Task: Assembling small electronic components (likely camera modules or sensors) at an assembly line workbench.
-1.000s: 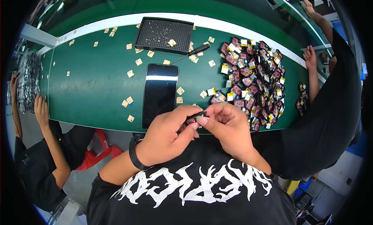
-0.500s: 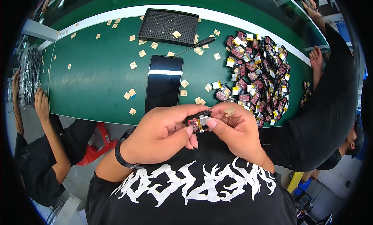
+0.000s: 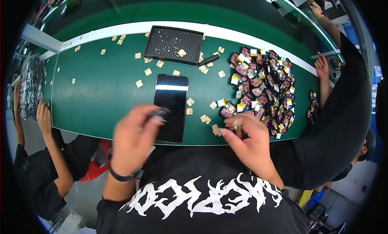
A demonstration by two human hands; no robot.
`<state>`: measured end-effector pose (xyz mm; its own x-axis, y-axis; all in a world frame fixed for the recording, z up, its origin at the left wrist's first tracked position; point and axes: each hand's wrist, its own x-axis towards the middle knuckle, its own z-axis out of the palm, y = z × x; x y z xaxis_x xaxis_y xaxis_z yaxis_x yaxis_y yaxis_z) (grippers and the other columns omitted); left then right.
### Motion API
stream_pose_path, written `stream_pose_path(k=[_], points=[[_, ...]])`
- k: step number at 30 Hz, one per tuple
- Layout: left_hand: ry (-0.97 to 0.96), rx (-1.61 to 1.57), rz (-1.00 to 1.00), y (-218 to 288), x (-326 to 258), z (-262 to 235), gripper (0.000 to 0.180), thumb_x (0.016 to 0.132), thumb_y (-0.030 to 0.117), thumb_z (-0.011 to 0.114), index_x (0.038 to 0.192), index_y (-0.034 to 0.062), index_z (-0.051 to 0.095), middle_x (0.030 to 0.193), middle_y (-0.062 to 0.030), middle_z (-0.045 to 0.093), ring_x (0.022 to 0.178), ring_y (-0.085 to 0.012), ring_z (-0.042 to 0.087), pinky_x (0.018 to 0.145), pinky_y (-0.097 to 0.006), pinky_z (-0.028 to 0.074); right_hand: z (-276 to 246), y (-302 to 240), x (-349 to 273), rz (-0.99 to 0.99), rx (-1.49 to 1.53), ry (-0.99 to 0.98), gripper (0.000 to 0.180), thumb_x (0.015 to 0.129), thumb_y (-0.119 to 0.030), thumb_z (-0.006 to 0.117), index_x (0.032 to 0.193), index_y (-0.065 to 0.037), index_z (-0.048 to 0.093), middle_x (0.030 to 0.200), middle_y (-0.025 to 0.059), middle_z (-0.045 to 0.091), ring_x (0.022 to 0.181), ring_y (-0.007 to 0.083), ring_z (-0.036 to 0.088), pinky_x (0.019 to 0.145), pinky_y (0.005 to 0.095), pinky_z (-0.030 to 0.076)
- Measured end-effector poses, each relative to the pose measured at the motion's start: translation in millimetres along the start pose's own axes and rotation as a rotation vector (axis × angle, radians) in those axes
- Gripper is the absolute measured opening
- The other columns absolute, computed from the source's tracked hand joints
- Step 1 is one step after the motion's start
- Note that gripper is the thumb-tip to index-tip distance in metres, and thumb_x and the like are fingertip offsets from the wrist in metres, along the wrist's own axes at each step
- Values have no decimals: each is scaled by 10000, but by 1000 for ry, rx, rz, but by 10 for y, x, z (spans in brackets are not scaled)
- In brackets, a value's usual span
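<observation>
Left hand [image 3: 135, 139] pinches a small dark part [image 3: 161, 112] over the phone [image 3: 170, 106].

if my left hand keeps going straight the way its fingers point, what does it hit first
Probably the black phone. The left hand is blurred, pinching a small dark piece, fingers aimed up and right over the phone's edge. Height above it is unclear.

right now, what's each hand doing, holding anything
Left hand: blurred, pinching a small dark part over the phone.
Right hand: closed on a small tan scrap at the green table edge.

Green table [image 3: 101, 96] bears phone [image 3: 171, 106], black tray [image 3: 173, 44], scattered parts [image 3: 262, 88].
</observation>
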<state>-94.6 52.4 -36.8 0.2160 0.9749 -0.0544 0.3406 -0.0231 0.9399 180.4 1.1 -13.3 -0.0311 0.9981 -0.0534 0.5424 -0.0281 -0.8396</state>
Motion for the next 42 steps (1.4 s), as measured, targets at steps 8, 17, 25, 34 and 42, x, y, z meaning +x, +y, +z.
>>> stream_pose_path(k=[8, 17, 25, 34, 42], points=[[438, 334, -144, -849, 88, -1302, 159, 1006, 95, 636, 1116, -18, 652, 895, -11, 635, 782, -70, 558, 717, -234, 469, 90, 134, 199, -150, -461, 117, 306, 874, -120, 758, 1141, -28, 640, 1144, 129, 633, 833, 311, 695, 700, 398, 572], [638, 940, -271, -955, 77, -1565, 331, 1010, 260, 643, 1159, -35, 645, 991, -165, 664, 867, -270, 631, 776, -384, 499, 218, 180, 375, -42, -557, 57, 309, 886, -121, 709, 1175, -40, 637, 1097, 131, 647, 839, 353, 698, 740, 433, 581], [171, 33, 74, -81, -43, -219, 537, 809, 124, 836, 1295, 21, 630, 1168, -110, 688, 912, -181, 662, 714, -282, 535, 134, -77, 299, -121, -125, 134, 275, 786, -81, 841, 1017, -21, 703, 1032, 96, 734, 624, 160, 634, 565, 294, 530], [-301, -736, -93, 168, -10, 549, 570, 947, -28, 668, 1471, 10, 447, 1122, -86, 670, 940, -114, 647, 790, -262, 542, 185, -345, 168, -384, 122, 73, 296, 819, -106, 852, 1052, -32, 685, 1099, 111, 709, 784, 167, 681, 595, 251, 526], [-211, -639, -84, 171, -2, 537, 487, 983, 6, 644, 1424, 6, 438, 1151, -101, 671, 901, -97, 619, 790, -241, 529, -76, -388, -20, 91, 332, -206, 195, 1039, -82, 551, 1208, 10, 586, 1044, 126, 674, 851, 143, 639, 705, 255, 510]])
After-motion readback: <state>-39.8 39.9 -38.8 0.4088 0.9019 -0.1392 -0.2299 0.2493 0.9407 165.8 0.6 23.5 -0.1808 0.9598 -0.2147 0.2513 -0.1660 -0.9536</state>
